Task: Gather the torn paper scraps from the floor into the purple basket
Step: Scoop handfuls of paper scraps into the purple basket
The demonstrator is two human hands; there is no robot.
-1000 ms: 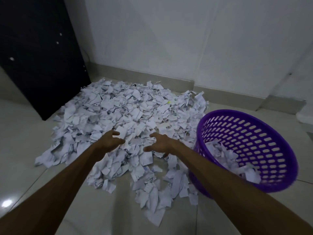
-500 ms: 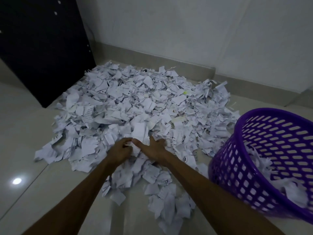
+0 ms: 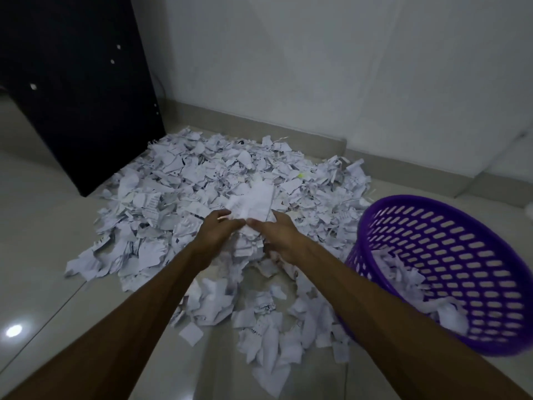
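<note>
finding: both hands meet at the centre of the frame. the left hand (image 3: 217,230) and the right hand (image 3: 278,233) press a bundle of scraps (image 3: 252,207) between them, fingers curled around its sides; the bundle stands above the heap. individual fingertip positions are partly hidden by paper.

location: the torn paper scraps (image 3: 184,197) lie in one broad heap on the tiled floor (image 3: 43,255), spreading from the centre of the frame toward the upper left, with a thinner trail toward the lower centre. the purple basket (image 3: 450,215) sits at the right of the frame, tilted toward the viewer, with some scraps already inside. its near side touches the edge of the heap.

handling, as judged: the scraps are light, limp and loose; they likely slip from any open side, so a two-sided squeeze with support low on the clump seems best.

count: one basket, one heap, two hands; the scraps are too many to count. a dark cabinet (image 3: 78,96) stands at the upper left.
</note>
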